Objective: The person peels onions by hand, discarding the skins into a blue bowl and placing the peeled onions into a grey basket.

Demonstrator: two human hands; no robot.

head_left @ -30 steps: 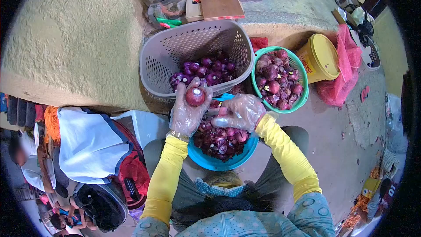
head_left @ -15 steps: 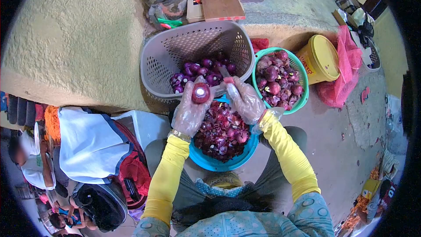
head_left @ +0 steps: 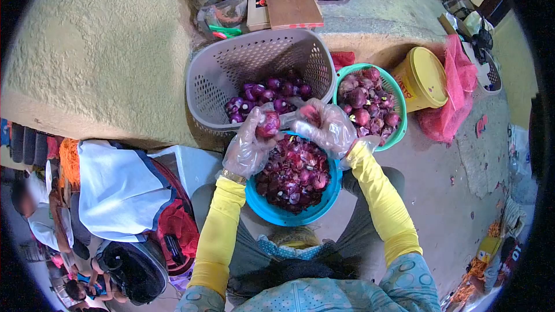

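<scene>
My left hand (head_left: 247, 149), in a clear plastic glove, is wrapped round a red onion (head_left: 268, 124) above the blue basin. My right hand (head_left: 330, 128), also gloved, is just to its right, fingers bent together; what they hold, if anything, is blurred. Below both hands, the blue basin (head_left: 334, 190) holds onion skins and pieces (head_left: 295, 176). Smooth purple onions (head_left: 280, 105) lie in the grey perforated basket (head_left: 217, 60) beyond my hands. To the right, a green basket (head_left: 403, 130) holds onions with dry skins (head_left: 359, 97).
A yellow bucket (head_left: 419, 78) and a pink mesh bag (head_left: 448, 117) stand at the right. White cloth (head_left: 118, 188) and a black bag (head_left: 136, 271) lie at the left. Boards (head_left: 292, 6) rest behind the grey basket. People (head_left: 40, 208) are at the far left.
The onion in my left hand has turned, so its pale cut end no longer faces up. My right hand has shifted slightly right and its fingers have curled.
</scene>
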